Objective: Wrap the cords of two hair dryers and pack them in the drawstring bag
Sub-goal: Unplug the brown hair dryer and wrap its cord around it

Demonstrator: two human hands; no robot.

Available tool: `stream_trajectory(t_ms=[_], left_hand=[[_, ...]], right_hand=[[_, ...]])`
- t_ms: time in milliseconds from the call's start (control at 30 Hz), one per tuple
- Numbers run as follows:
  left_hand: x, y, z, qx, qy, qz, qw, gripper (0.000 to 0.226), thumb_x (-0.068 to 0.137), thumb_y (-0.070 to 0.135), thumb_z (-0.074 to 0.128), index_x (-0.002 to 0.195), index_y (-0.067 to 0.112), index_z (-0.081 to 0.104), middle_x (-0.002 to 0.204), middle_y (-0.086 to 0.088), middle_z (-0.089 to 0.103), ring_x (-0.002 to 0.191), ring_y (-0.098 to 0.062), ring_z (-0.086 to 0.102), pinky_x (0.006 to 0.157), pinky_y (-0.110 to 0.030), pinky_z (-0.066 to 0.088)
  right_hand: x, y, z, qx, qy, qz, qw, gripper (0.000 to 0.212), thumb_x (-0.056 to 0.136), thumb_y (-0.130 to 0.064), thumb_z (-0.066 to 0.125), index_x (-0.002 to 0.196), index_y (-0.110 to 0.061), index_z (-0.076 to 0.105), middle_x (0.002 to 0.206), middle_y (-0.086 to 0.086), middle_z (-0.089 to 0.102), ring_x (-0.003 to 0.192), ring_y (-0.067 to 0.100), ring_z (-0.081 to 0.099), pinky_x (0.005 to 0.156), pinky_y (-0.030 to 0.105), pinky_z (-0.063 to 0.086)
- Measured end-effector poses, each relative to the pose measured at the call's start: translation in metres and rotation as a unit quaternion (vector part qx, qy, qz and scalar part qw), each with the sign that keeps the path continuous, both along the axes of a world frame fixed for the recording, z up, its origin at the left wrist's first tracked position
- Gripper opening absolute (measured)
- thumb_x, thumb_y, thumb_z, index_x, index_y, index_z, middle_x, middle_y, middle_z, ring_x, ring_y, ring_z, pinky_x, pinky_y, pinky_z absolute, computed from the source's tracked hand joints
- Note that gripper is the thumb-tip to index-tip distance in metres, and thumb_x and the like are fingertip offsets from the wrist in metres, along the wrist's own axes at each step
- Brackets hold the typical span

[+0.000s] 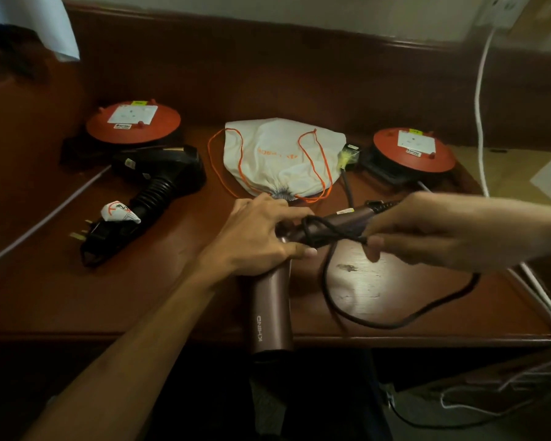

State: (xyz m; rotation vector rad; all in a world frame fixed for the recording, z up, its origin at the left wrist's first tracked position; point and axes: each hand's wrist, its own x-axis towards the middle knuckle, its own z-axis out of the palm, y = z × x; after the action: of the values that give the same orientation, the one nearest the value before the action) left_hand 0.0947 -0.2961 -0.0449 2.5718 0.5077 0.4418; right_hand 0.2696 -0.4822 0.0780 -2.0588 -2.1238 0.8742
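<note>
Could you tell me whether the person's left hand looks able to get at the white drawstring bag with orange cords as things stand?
Probably yes. The white drawstring bag with orange cords lies just beyond the left hand with nothing between, but that hand grips the brown hair dryer and would have to let go.

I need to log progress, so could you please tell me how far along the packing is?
Done: the black hair dryer lies on the table, its cord apparently bundled by the handle. In hand: the left hand steadies the brown hair dryer while the right hand winds its cord. Left: finish winding, pack both into the drawstring bag, which looks cinched shut.
</note>
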Motion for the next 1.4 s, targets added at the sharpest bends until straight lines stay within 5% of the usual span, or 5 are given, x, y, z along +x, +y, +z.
stream_trajectory(t_ms=[633, 800, 967, 1200, 1400], left_hand=[[-0.009, -0.001, -0.006, -0.152, -0.11, -0.003, 0.982, 0.042, 0.069, 0.073, 0.071, 0.104, 0.049, 0.076, 0.088, 0.011, 0.066, 0.101, -0.01, 0.056, 0.089, -0.034, 0.049], [-0.018, 0.003, -0.005, -0.176, -0.125, -0.04, 0.976, 0.043, 0.077, 0.06, 0.074, 0.113, 0.036, 0.077, 0.09, 0.014, 0.067, 0.103, -0.015, 0.056, 0.095, -0.045, 0.046], [-0.014, 0.0, -0.003, -0.11, -0.087, -0.07, 0.988, 0.045, 0.078, 0.066, 0.071, 0.114, 0.04, 0.074, 0.082, 0.018, 0.06, 0.092, -0.009, 0.056, 0.095, -0.051, 0.042], [-0.011, -0.008, 0.003, -0.043, 0.018, -0.027, 0.999, 0.06, 0.072, 0.081, 0.059, 0.12, 0.045, 0.058, 0.098, 0.019, 0.061, 0.106, -0.002, 0.053, 0.11, -0.041, 0.027], [0.0, -0.012, 0.021, -0.008, 0.149, -0.031, 0.988, 0.068, 0.091, 0.069, 0.052, 0.148, 0.052, 0.019, 0.09, 0.017, 0.05, 0.102, -0.014, 0.042, 0.106, -0.048, 0.027]], right_hand=[[-0.004, 0.021, -0.127, 0.218, -0.115, 0.031, 0.969, 0.02, 0.092, -0.01, 0.061, 0.109, -0.017, 0.07, 0.102, 0.003, 0.069, 0.084, 0.023, 0.062, 0.071, 0.033, 0.053], [0.038, 0.033, -0.148, 0.159, 0.028, -0.126, 0.979, 0.053, 0.092, -0.065, 0.052, 0.092, -0.016, 0.072, 0.088, -0.004, 0.07, 0.078, 0.007, 0.066, 0.067, 0.021, 0.049], [0.053, 0.064, -0.13, 0.06, 0.051, -0.104, 0.991, 0.031, 0.084, -0.022, 0.076, 0.101, 0.004, 0.072, 0.088, 0.021, 0.071, 0.075, 0.031, 0.063, 0.07, 0.046, 0.052], [0.044, 0.099, -0.068, -0.081, 0.196, -0.095, 0.973, 0.056, 0.095, -0.048, 0.061, 0.097, 0.007, 0.066, 0.075, 0.013, 0.045, 0.061, 0.025, 0.036, 0.055, 0.028, 0.03], [0.014, 0.099, -0.028, -0.077, 0.049, 0.024, 0.996, 0.026, 0.102, -0.024, 0.053, 0.1, -0.009, 0.074, 0.078, 0.014, 0.064, 0.064, 0.028, 0.054, 0.062, 0.041, 0.047]])
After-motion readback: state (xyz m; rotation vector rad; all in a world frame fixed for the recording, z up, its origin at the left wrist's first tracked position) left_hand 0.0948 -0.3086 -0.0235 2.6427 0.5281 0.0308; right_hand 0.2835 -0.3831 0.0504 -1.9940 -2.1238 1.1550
